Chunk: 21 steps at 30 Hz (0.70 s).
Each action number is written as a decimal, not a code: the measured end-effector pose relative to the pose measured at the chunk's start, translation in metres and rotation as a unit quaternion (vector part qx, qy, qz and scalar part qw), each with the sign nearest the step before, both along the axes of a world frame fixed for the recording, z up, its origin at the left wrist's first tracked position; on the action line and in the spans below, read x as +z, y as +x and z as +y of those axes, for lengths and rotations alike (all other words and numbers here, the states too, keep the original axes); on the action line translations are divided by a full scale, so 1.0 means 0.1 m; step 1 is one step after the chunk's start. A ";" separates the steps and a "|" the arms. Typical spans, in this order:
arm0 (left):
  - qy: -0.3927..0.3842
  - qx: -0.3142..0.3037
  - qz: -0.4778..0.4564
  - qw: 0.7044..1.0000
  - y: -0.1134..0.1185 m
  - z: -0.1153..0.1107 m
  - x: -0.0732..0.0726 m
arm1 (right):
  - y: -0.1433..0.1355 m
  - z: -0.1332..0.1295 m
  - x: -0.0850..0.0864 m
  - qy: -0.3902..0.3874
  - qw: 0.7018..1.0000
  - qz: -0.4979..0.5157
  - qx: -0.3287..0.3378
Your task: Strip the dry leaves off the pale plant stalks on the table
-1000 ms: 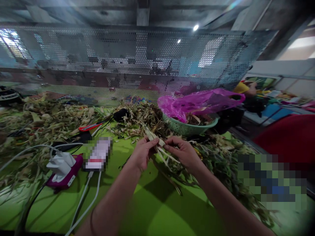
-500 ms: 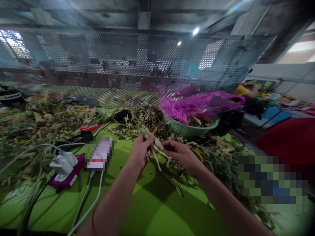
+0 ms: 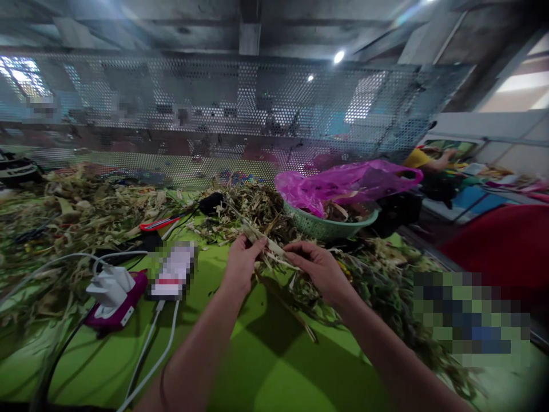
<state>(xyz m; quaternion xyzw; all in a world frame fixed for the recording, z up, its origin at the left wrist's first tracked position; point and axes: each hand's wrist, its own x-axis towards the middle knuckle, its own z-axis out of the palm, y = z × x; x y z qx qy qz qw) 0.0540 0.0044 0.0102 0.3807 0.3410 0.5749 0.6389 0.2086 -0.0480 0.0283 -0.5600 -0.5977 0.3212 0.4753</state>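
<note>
Between my two hands lies a pale strip of dried plant [image 3: 275, 248], stretched slantwise above the green table. My left hand [image 3: 241, 263] pinches its upper left part between thumb and fingers. At the lower right end, my right hand [image 3: 316, 268] has thumb and fingertips closed on the same strip. Just beyond my hands is a heap of dry shreds [image 3: 259, 201]. A thin loose stalk [image 3: 295, 315] lies below them on the table [image 3: 240, 366].
A green basket [image 3: 332, 230] under a pink plastic bag [image 3: 349, 184] stands behind my right hand. Leafy heaps [image 3: 90, 209] spread leftward. A red cutter [image 3: 159, 224], phone [image 3: 175, 268] and purple power block [image 3: 122, 312] with cables lie left. Greener stalks [image 3: 381, 286] lie right.
The strip has swung to a flatter slant between my hands, and the loose ends that hung below it are less visible. My right hand has risen slightly.
</note>
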 end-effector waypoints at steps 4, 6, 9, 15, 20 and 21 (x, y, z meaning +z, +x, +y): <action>0.047 0.039 0.051 0.997 0.00 0.00 0.00 | 0.01 -0.02 0.03 0.153 0.980 -0.123 -0.041; 0.054 0.032 0.041 0.997 0.02 -0.01 -0.01 | 0.00 -0.03 0.03 0.191 0.964 -0.184 -0.031; 0.023 -0.009 0.003 1.000 0.04 -0.04 -0.01 | 0.01 -0.01 -0.02 0.208 0.945 -0.251 -0.016; -0.026 -0.057 0.017 0.998 0.01 -0.05 -0.02 | 0.07 0.02 -0.06 0.196 0.952 -0.234 -0.022; -0.017 -0.070 0.006 0.997 0.01 -0.04 -0.02 | 0.06 0.00 -0.04 0.178 0.956 -0.232 -0.008; -0.019 -0.074 -0.002 0.997 0.02 -0.05 -0.01 | 0.06 0.00 -0.04 0.173 0.958 -0.229 -0.011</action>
